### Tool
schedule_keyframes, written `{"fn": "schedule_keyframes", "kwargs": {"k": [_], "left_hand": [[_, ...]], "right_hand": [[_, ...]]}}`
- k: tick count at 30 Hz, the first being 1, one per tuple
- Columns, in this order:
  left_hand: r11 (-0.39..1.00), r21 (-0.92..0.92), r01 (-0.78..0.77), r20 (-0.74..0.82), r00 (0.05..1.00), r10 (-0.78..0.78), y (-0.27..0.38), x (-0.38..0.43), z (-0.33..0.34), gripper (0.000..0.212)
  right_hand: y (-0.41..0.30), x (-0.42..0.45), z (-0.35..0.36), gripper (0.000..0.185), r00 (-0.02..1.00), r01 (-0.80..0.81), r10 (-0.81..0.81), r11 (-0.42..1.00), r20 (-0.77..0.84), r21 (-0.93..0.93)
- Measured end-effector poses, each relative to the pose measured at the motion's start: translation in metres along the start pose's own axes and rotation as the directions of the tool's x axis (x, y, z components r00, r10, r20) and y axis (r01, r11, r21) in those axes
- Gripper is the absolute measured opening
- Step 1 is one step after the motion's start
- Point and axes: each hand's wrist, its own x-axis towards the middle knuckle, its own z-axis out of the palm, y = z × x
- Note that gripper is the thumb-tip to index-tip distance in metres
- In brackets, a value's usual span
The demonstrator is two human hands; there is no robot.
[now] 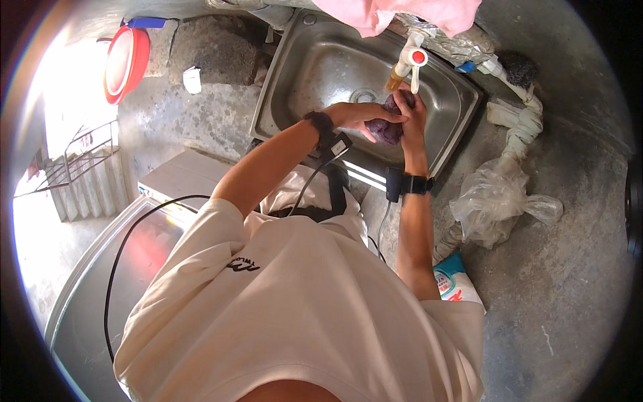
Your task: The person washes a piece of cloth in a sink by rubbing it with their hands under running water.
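Note:
Both hands are over a stainless steel sink [326, 55], gripping one bunched dark purple cloth [386, 131]. My left hand [359, 114] holds its lower part from the left, with the thumb laid across it. On the other side, my right hand [413, 123] clasps the upper part. Directly above the right fingers is a white plastic tap [416, 58] with a red-dotted lever and a brownish spout end. Whether water runs from it I cannot tell. Behind the left hand, the sink's drain [364, 96] shows in part.
A pink towel [402, 12] hangs over the sink's far edge. Wrapped pipe [522, 130] with a clear plastic bag [495, 201] tied on it runs along the right wall. A red plastic basin [135, 65] is at the upper left. A black cable [118, 261] loops by my left arm.

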Motion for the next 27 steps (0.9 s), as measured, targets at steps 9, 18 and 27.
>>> {"fn": "schedule_keyframes", "kwargs": {"k": [9, 18, 27], "left_hand": [[0.925, 0.341, -0.168, -0.119, 0.968, 0.22, -0.026, 0.019, -0.027, 0.024], [0.934, 0.341, -0.11, -0.282, 0.936, 0.213, 0.001, 0.004, -0.008, 0.025], [0.92, 0.389, -0.048, -0.434, 0.871, 0.229, -0.004, 0.006, -0.002, 0.016]], "right_hand": [[-0.004, 0.025, 0.018, 0.026, 0.933, 0.111, -0.075, 0.99, 0.352, -0.085], [-0.01, 0.036, 0.021, 0.047, 0.916, -0.098, 0.026, 0.982, 0.4, 0.16], [0.006, 0.041, 0.025, 0.041, 0.949, -0.168, 0.092, 0.957, 0.303, 0.236]]}}
